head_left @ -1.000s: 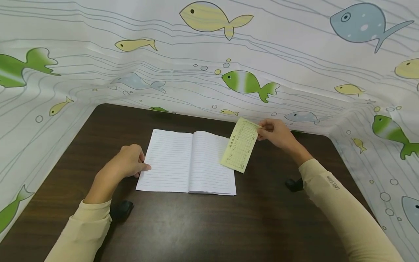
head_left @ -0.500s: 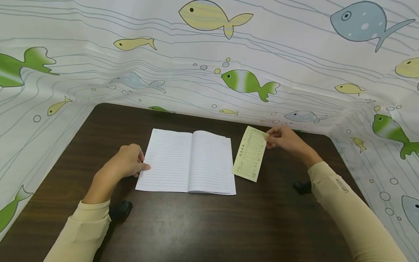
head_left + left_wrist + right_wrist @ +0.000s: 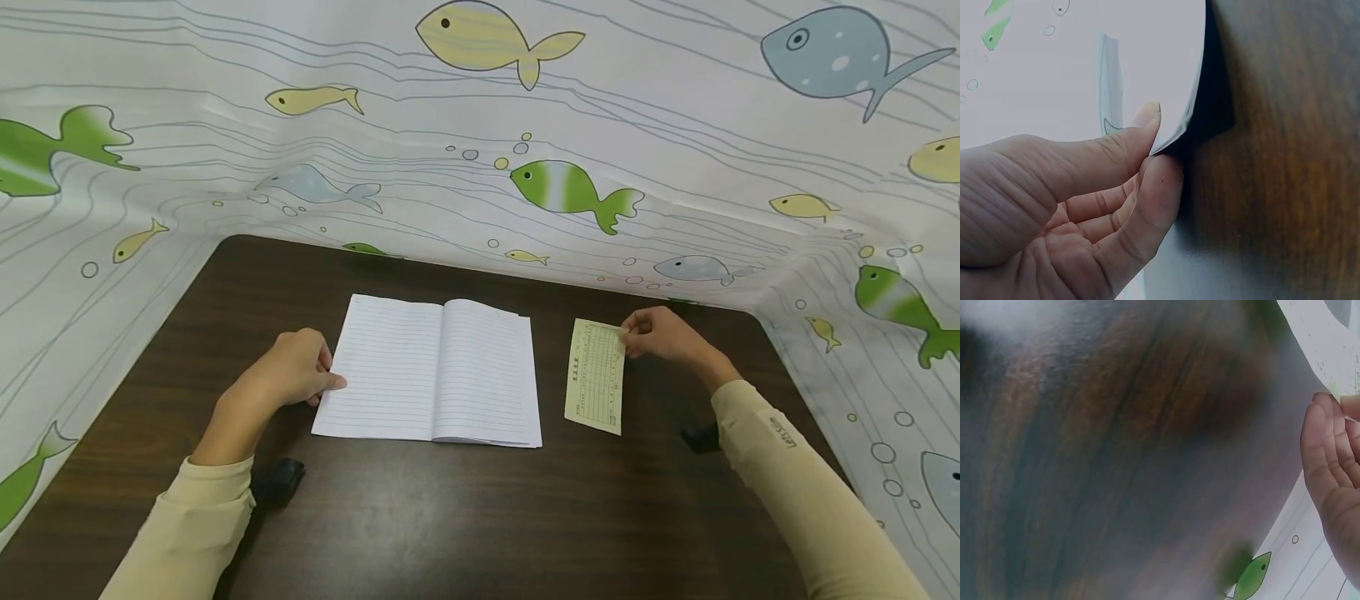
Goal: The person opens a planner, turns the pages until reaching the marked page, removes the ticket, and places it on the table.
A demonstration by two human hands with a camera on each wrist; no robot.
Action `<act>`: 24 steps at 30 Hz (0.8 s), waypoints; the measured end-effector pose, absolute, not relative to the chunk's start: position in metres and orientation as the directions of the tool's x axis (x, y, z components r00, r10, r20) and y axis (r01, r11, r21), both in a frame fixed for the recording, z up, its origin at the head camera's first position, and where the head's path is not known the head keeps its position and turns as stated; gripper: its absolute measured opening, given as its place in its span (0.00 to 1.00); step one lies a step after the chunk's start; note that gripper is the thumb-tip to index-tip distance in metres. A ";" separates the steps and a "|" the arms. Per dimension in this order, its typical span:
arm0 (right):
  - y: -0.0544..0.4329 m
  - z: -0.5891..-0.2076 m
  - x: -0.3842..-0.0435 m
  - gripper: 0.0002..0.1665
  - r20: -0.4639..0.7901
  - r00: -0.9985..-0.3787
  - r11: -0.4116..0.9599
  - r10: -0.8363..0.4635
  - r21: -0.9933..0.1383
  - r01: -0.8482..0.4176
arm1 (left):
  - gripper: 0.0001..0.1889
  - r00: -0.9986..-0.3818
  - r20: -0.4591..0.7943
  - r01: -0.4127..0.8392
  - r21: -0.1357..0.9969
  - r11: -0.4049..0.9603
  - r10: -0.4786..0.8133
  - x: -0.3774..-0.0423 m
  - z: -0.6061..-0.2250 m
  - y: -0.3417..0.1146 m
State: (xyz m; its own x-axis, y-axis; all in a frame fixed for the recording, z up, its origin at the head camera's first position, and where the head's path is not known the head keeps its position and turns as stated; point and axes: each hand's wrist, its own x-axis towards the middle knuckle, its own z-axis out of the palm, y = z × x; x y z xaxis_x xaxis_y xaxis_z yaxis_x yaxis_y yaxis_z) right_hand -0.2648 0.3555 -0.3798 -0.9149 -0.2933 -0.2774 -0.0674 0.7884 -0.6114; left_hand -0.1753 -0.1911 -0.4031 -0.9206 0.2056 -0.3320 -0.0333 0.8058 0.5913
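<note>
An open notebook (image 3: 390, 367) with ruled white pages lies on the dark wooden table. My left hand (image 3: 294, 367) pinches its left edge, thumb on top of the page. In the left wrist view the thumb and index finger of that hand (image 3: 1097, 187) meet at the pages' corner. To the right of the notebook is a yellow-green printed slip (image 3: 596, 375), with a table of small text on it. My right hand (image 3: 660, 337) pinches the slip by its upper right edge. The right wrist view shows the slip (image 3: 1335, 350) only partly, at the frame's edge above the fingertips.
Brown table top (image 3: 450, 517) spreads in front of and around the notebook. White fabric walls (image 3: 435, 175) with printed fish stand close along its back and both sides. Dark devices (image 3: 277, 483) sit under each wrist.
My right hand has carried the slip from over the notebook's right page rightward and nearer to me, turning it more upright. The left hand and notebook stay put.
</note>
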 end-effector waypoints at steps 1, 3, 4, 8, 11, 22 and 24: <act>0.356 -0.381 -0.264 0.16 -0.277 -0.915 0.790 -0.293 -0.609 -0.069 | 0.16 -0.921 -0.333 -0.035 0.591 0.806 0.205 -0.175 -0.403 -0.191; 0.355 -0.383 -0.264 0.16 -0.276 -0.917 0.803 -0.287 -0.591 -0.073 | 0.16 -0.920 -0.335 -0.038 0.589 0.807 0.202 -0.175 -0.403 -0.191; 0.354 -0.384 -0.264 0.16 -0.278 -0.918 0.809 -0.283 -0.583 -0.073 | 0.16 -0.920 -0.336 -0.039 0.589 0.807 0.201 -0.175 -0.403 -0.191; 0.349 -0.388 -0.260 0.15 -0.285 -0.919 0.847 -0.274 -0.524 -0.090 | 0.15 -0.922 -0.327 -0.032 0.597 0.801 0.208 -0.174 -0.403 -0.191; 0.344 -0.391 -0.258 0.14 -0.290 -0.920 0.871 -0.265 -0.482 -0.099 | 0.14 -0.923 -0.319 -0.023 0.606 0.795 0.216 -0.173 -0.403 -0.191; 0.341 -0.396 -0.256 0.16 -0.287 -0.934 0.905 -0.214 -0.419 -0.078 | 0.15 -0.922 -0.322 -0.024 0.601 0.799 0.214 -0.174 -0.401 -0.191; 0.341 -0.397 -0.256 0.18 -0.290 -0.937 0.910 -0.193 -0.410 -0.061 | 0.15 -0.922 -0.320 -0.021 0.601 0.799 0.216 -0.174 -0.401 -0.191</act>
State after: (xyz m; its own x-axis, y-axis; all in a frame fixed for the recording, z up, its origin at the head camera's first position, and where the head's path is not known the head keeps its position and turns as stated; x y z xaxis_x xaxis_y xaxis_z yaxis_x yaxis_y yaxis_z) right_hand -0.2558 0.3413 -0.3965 -0.9372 -0.1932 -0.2904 -0.0607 0.9102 -0.4098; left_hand -0.1745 -0.1907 -0.4014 -0.9224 0.2163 -0.3200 -0.0212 0.7988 0.6012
